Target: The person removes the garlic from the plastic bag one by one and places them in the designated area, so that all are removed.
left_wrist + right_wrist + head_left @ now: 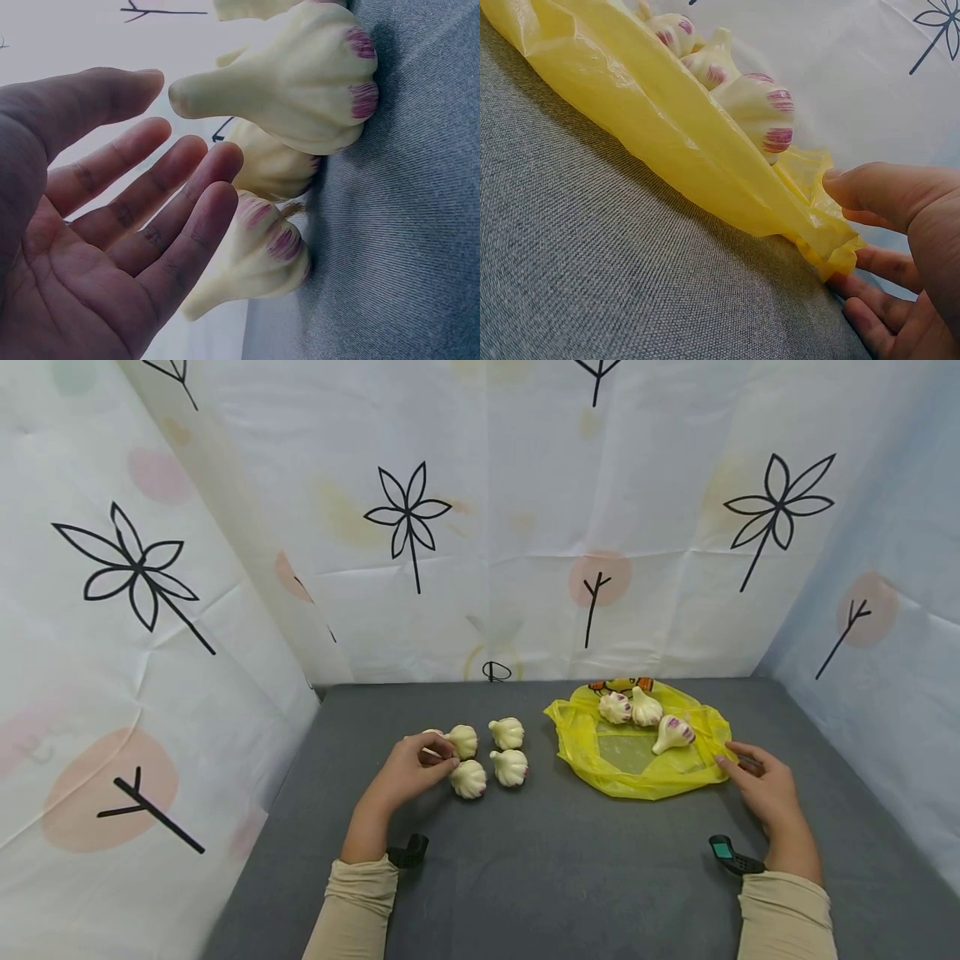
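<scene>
The left hand (408,770), fingers loosely spread, is by five round, creamy garlic bulbs (468,779) on the dark grey desk (585,885). The right hand (774,792), loosely open, touches a thin yellow plastic bag (622,785) with three bulbs inside. The job looks partway.

- Yellow bag (637,787): thin, crinkled, mouth spread wide, lying by the far edge of the surface (570,877), toward its right corner.
- Three garlic bulbs (675,733): cream, purple-streaked, grouped in the bag's far right part (the nearest lies tipped over).
- Five loose bulbs (510,768): also cream, bunched left of the bag toward the surface's far left corner, one largely hidden.
</scene>
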Action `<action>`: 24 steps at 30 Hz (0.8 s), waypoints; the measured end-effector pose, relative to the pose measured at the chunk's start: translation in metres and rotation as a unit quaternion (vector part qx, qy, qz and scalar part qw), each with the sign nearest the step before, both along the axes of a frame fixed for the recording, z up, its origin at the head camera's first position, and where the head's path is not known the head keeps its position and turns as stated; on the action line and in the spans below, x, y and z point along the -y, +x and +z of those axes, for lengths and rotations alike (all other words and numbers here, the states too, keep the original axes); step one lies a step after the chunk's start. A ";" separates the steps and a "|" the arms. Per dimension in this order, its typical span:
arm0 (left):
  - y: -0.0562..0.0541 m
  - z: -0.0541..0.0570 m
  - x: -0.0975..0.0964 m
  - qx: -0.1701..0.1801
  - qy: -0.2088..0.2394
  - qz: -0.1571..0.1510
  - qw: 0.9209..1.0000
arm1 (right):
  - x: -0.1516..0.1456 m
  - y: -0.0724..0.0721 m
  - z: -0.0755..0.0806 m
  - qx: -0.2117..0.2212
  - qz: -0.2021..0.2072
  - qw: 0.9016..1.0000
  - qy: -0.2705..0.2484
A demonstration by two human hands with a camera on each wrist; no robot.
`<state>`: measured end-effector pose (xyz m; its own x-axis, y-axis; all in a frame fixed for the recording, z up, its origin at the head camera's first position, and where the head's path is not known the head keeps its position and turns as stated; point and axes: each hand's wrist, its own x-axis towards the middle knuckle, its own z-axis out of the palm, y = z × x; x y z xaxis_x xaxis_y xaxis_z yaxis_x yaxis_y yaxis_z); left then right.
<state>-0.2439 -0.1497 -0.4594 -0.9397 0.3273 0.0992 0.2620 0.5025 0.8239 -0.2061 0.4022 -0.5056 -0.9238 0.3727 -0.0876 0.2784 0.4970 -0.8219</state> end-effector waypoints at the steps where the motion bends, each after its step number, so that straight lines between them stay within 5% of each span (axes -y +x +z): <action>1: 0.000 0.000 0.000 -0.001 0.001 0.000 1.000 | 0.000 0.000 0.000 -0.001 0.001 1.000 0.000; 12: 0.004 0.014 -0.010 -0.023 0.018 0.002 1.000 | -0.001 0.000 0.003 0.004 0.020 1.000 0.005; 24: -0.002 0.042 -0.058 -0.059 0.063 -0.059 0.994 | 0.000 0.001 0.001 0.009 0.000 1.000 -0.012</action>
